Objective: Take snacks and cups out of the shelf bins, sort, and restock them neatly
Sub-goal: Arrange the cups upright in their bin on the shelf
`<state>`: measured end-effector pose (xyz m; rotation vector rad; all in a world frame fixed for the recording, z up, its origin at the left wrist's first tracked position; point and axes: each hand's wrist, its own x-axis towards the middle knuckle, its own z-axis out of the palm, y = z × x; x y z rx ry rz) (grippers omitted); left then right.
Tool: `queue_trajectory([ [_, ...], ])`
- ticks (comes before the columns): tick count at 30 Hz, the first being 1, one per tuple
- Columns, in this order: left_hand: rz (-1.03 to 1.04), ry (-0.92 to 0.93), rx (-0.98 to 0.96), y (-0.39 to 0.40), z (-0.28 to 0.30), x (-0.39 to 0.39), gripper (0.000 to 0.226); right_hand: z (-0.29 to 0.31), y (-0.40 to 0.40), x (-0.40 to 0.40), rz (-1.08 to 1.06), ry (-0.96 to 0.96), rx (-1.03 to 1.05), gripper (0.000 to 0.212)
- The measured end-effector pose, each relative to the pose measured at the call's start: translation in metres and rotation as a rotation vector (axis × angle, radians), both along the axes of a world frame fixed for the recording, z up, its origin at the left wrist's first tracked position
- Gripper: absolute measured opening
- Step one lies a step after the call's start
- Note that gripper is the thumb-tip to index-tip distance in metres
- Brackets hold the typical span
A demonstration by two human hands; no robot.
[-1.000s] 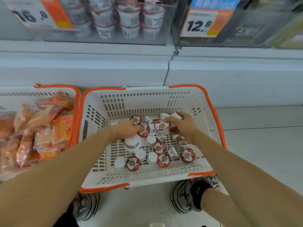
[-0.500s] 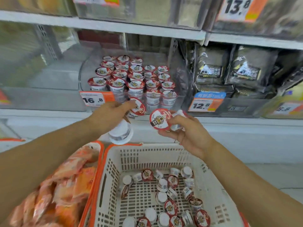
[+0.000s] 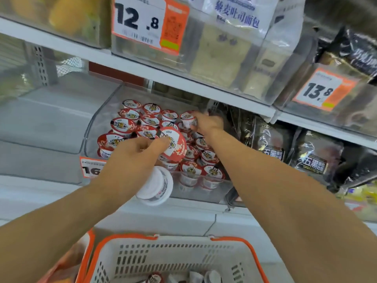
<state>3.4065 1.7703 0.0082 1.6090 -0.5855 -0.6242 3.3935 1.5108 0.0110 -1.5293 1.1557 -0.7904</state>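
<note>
— Left hand (image 3: 134, 158)?
— Mid-frame, fingers curled round two cups: one red-lidded cup (image 3: 173, 145) tilted up, one white cup (image 3: 155, 185) hanging bottom-out below.
— Right hand (image 3: 208, 123)?
— Reaching into the clear shelf bin (image 3: 98, 127), fingers pinching a small cup (image 3: 187, 120) above the stacked cups (image 3: 130, 121).
— Basket (image 3: 171, 256)?
— Bottom of frame, few cups inside.

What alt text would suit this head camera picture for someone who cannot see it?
A person's right hand sets a small red-lidded cup into a clear shelf bin full of them, while the left hand holds two more cups. A white basket sits below.
</note>
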Motion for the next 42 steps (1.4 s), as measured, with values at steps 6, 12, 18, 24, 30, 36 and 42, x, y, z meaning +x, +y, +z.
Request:
queue_trajectory([
  [6, -0.06, 0.019, 0.005, -0.044, -0.005, 0.057, 0.042, -0.007, -0.041, 0.018, 0.194, 0.754, -0.512, 0.075],
  [12, -0.034, -0.13, -0.069, -0.057, 0.007, 0.058, 0.026, 0.002, -0.058, 0.001, 0.318, 0.848, -0.811, 0.061],
  [18, 0.005, 0.023, -0.058, -0.07, 0.004, 0.063, 0.031, 0.006, -0.052, -0.002, 0.432, 1.006, -0.89, 0.03],
  [24, -0.04, -0.092, -0.016, -0.072, 0.005, 0.066, 0.031, 0.027, -0.017, -0.029, 0.507, 0.717, -0.84, 0.042],
  [30, -0.263, -0.161, -0.013, -0.075, 0.013, 0.057, 0.05, 0.044, 0.054, -0.074, 0.884, 0.218, -0.344, 0.076],
  [36, -0.227, -0.153, 0.061, -0.08, 0.014, 0.045, 0.049, 0.03, 0.056, -0.091, 0.711, 0.236, -0.43, 0.053],
  [42, -0.304, 0.004, 0.281, -0.107, -0.021, 0.075, 0.034, 0.039, 0.003, -0.072, 0.584, 0.935, -0.854, 0.081],
])
